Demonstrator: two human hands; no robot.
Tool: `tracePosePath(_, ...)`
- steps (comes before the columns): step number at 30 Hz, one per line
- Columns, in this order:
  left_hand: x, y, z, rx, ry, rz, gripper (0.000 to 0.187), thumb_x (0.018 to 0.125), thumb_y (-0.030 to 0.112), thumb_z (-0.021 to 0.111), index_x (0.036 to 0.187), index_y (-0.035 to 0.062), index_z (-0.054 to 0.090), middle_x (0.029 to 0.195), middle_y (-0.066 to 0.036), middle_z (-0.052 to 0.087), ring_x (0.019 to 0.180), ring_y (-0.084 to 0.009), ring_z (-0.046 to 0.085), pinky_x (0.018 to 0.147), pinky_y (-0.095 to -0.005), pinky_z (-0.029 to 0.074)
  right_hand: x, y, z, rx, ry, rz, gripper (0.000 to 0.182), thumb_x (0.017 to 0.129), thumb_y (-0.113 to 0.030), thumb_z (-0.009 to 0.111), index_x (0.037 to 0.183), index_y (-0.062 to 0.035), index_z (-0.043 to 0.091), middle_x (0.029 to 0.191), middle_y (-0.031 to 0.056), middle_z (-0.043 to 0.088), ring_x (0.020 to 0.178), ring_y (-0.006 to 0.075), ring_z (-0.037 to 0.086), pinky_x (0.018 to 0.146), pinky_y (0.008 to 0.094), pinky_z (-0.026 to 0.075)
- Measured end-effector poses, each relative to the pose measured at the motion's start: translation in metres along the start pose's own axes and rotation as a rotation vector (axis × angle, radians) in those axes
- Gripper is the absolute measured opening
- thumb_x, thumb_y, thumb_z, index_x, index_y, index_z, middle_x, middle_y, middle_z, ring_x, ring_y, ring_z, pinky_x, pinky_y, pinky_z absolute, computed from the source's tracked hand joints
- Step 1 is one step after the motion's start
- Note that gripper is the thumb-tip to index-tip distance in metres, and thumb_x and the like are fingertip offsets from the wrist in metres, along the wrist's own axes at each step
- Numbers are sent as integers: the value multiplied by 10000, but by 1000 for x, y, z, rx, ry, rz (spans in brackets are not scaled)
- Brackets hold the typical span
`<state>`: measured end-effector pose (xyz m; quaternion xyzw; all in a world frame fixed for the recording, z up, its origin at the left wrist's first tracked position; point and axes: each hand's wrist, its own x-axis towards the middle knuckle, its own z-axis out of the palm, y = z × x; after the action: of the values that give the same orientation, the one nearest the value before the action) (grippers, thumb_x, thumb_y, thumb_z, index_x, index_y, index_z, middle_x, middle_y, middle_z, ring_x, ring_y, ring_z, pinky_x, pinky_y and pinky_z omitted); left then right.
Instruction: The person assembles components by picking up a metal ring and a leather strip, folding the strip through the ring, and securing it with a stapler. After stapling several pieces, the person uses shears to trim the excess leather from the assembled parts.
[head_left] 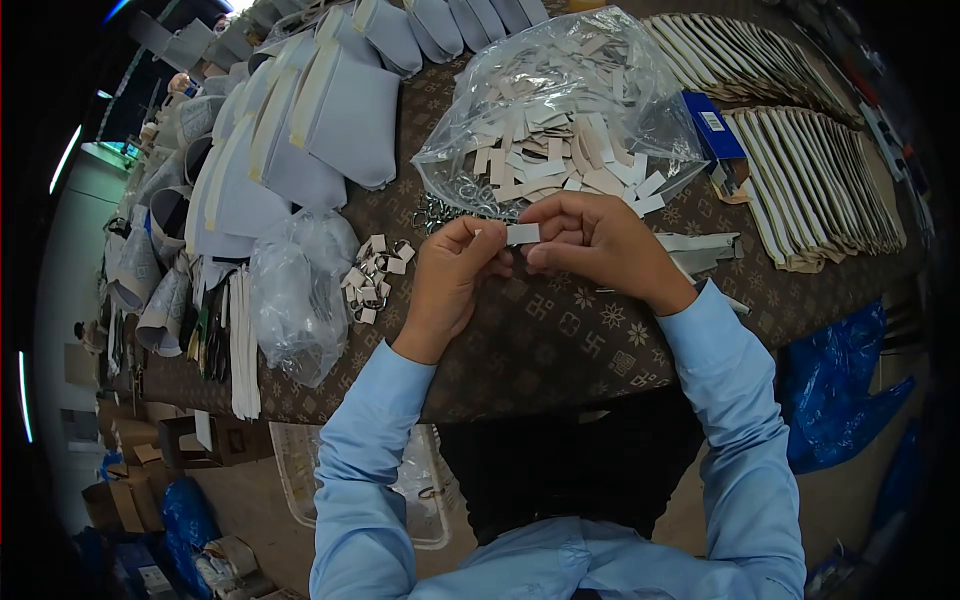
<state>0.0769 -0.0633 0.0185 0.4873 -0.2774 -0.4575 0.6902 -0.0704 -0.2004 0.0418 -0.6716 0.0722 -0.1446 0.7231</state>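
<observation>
"Both your left hand [450,275] and your right hand [597,240] are up, close together. What's between them?"

"One white strip [523,235]. You have its left end pinched in the left; the right seems to touch the other end, but I can't tell whether it grips."

"Where's that strip?"

"Above your patterned tablecloth [600,335], just in front of the clear bag [448,150] of loose strips [560,165]. Leftward, near your wrist, lie small ringed tabs [372,275]."

The place appears to be a workshop, because loose strips [545,168] fill a plastic bag [448,150] at one o'clock, grey panels [355,120] overlap at eleven, and cardboard boxes [135,498] lie at eight.
</observation>
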Motion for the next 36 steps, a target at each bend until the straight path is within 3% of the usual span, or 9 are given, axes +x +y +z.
tracePosePath(4, -3, -2, 12, 270, 30, 104, 180, 906, 160, 580, 961, -8, 619, 856, -43, 621, 693, -85, 571, 643, -219, 476, -1, 0, 12, -267, 119, 8, 223, 812, -10, 648, 1010, 33, 556, 793, 49, 623, 701, 82, 620, 635, 188, 496)
tracePosePath(7, -2, 2, 8, 125, -37, 78, 214, 915, 169, 562, 999, -20, 620, 948, -69, 618, 750, -97, 575, 660, -223, 476, -1, -3, 11, -387, 174, 30, 190, 823, -32, 643, 980, 33, 557, 785, 53, 624, 669, 83, 620, 628, 202, 515)
tracePosePath(9, -4, 11, 8, 16, -59, 43, 217, 919, 168, 554, 997, -22, 624, 983, -74, 610, 785, -104, 574, 674, -224, 475, 1, 4, 6, -42, 184, -15, 187, 838, -76, 633, 957, 49, 561, 741, 54, 626, 610, 103, 624, 538, 216, 481)
tracePosePath(12, -4, 15, -1, -33, -132, 9, 213, 910, 145, 559, 1021, -28, 616, 1030, -82, 596, 847, -119, 575, 710, -230, 478, 0, 0, 2, 149, 140, 72, 188, 847, -76, 619, 971, 49, 553, 776, 78, 637, 641, 129, 639, 572, 231, 512)
tracePosePath(20, -5, 13, -2, 57, -228, 12, 279, 840, 23, 622, 1109, -42, 580, 1072, -92, 590, 939, -130, 580, 816, -256, 484, -2, -2, 4, 148, -7, 138, 138, 857, -19, 595, 971, 37, 541, 804, 106, 639, 689, 155, 654, 602, 241, 538)
tracePosePath(23, -10, 21, 12, 175, -228, -29, 261, 838, 23, 629, 1088, -43, 596, 1076, -94, 594, 953, -116, 584, 811, -246, 488, -3, 1, 7, 19, 22, 122, 131, 858, -33, 598, 947, 32, 528, 788, 97, 641, 667, 144, 651, 571, 219, 517)
tracePosePath(25, -12, 22, 14, 441, -185, 76, 276, 837, 29, 638, 1095, -55, 590, 1034, -96, 619, 925, -109, 598, 784, -225, 496, -4, 1, 10, -99, 65, 110, 132, 857, -50, 601, 927, 29, 522, 777, 88, 642, 641, 135, 648, 541, 202, 498)
tracePosePath(30, -10, 22, 12, 336, -112, 64, 253, 846, 38, 633, 1081, -53, 600, 947, -84, 649, 846, -104, 614, 753, -212, 501, -4, -1, 12, 120, 71, 42, 132, 878, -60, 581, 942, 39, 522, 780, 87, 642, 666, 138, 651, 572, 214, 500)
tracePosePath(36, -10, 20, 7, 295, -89, 71, 220, 855, 47, 628, 1051, -49, 610, 932, -88, 653, 814, -101, 615, 721, -212, 506, -3, -3, 8, 130, 39, 116, 146, 893, -78, 564, 975, 42, 543, 809, 101, 641, 708, 150, 656, 611, 224, 513)
